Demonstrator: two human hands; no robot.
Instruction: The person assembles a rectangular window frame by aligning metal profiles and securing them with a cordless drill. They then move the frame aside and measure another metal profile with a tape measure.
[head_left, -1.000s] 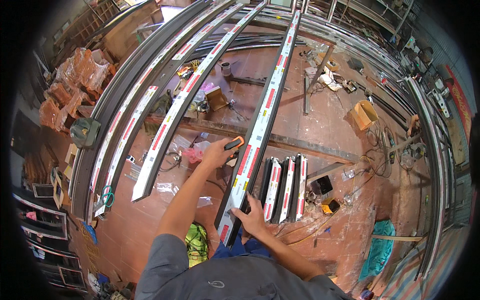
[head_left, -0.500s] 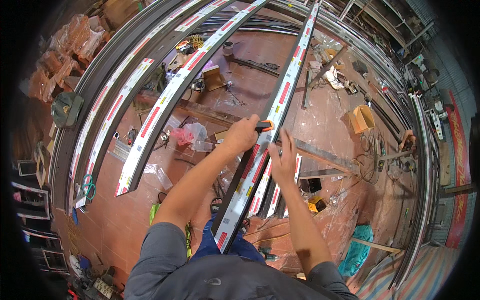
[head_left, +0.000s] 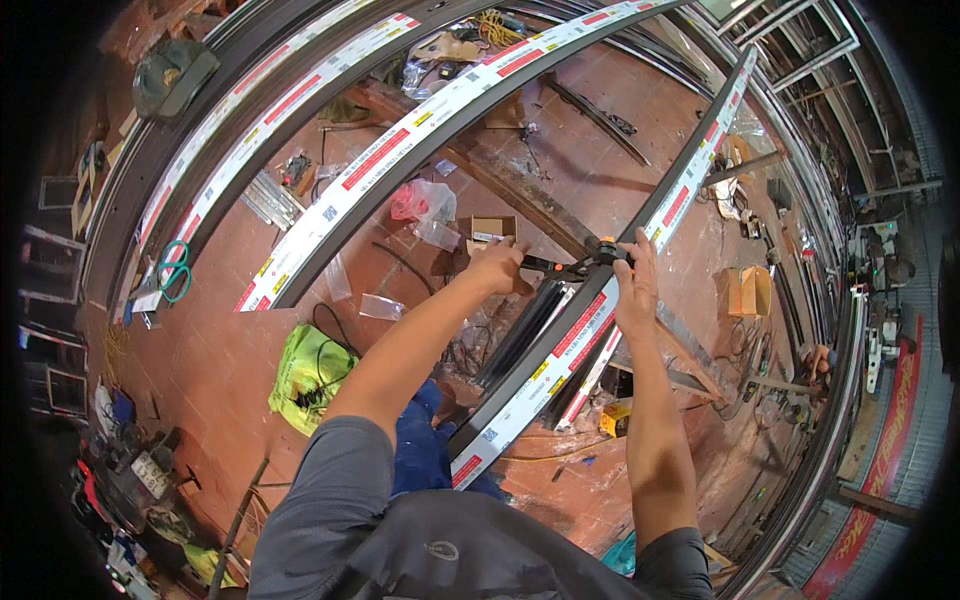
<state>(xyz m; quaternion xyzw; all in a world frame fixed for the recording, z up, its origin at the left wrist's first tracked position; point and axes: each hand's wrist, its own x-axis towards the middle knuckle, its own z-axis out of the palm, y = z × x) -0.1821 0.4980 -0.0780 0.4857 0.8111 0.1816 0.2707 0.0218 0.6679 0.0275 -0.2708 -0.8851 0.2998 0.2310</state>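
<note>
A long dark metal profile [head_left: 540, 378], faced with white and red printed film, runs from my waist up to the far right. Across it lies a black-and-orange clamp [head_left: 603, 253], partly covered by my fingers. My left hand [head_left: 500, 268] closes round the clamp's near-left end, beside the profile. On the other side, my right hand [head_left: 637, 285] curls its fingers about the clamp's dark right end, against the profile's edge. Exactly how the clamp's jaws sit on the profile is hidden.
Several more film-faced profiles [head_left: 375, 165] lie at the left, with green-handled scissors [head_left: 175, 270] near their ends. A yellow-green bag [head_left: 310, 375], a small open box [head_left: 490, 230] and a cardboard box [head_left: 750, 291] rest on the tiled floor. Someone's hand [head_left: 822, 360] shows at the right.
My view has swung, shifting the scene. My right hand has moved from open beside the profile to grasping the clamp, which is now more visible across the profile.
</note>
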